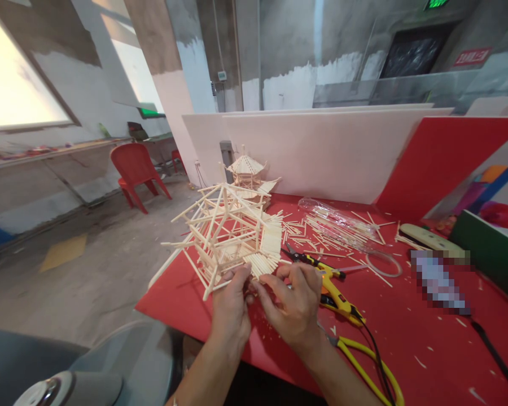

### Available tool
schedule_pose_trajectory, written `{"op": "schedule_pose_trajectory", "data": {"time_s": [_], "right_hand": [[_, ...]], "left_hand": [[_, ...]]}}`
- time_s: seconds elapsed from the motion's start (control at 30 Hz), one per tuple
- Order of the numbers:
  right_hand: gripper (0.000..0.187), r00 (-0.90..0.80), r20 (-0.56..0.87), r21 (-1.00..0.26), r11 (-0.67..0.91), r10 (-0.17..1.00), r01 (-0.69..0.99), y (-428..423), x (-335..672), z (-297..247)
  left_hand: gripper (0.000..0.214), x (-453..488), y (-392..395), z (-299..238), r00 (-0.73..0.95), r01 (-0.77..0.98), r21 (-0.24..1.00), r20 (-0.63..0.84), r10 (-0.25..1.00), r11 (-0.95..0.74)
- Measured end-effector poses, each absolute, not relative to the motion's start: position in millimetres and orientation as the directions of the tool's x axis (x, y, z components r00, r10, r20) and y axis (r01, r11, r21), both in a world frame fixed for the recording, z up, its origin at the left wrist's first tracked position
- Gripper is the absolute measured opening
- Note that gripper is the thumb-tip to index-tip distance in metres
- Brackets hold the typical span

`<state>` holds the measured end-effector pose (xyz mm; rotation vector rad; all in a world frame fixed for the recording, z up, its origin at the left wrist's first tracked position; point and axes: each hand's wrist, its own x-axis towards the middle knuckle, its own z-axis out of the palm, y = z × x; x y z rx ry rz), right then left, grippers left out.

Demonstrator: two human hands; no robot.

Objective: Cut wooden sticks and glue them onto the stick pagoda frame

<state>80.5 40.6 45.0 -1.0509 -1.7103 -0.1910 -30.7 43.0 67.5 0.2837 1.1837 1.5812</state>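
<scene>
While gripping stick model (225, 201) in left hand (231, 304) near front-left corner of worktop (406, 338), pinches slats (261, 264) with right hand (296, 307).

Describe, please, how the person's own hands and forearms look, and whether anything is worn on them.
The left hand and right hand are without gloves. Both forearms are bare, with no sleeve in view. A small pale bit shows at the left forearm by the bottom edge, too little to identify.

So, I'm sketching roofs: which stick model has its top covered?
The rear model: it's slatted over on top, where the front model is bare frame.
</scene>
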Motion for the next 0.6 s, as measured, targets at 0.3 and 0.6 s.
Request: {"op": "schedule_pose_trajectory", "data": {"time_s": [0.3,0.6], "right_hand": [[0.006,-0.04,0.837,-0.358,0.602,0.545,0.714,40.7,79.8,46.9],[0.006,-0.044,0.845,-0.344,0.607,0.532,0.716,40.8,79.7,45.4]], "left_hand": [[0.027,-30.6,42.5,67.7,-0.377,-0.599,0.798,-0.361,0.853,0.073],[0.029,-30.8,43.2,66.7,-0.404,-0.584,0.808,-0.378,0.833,0.083]]}}
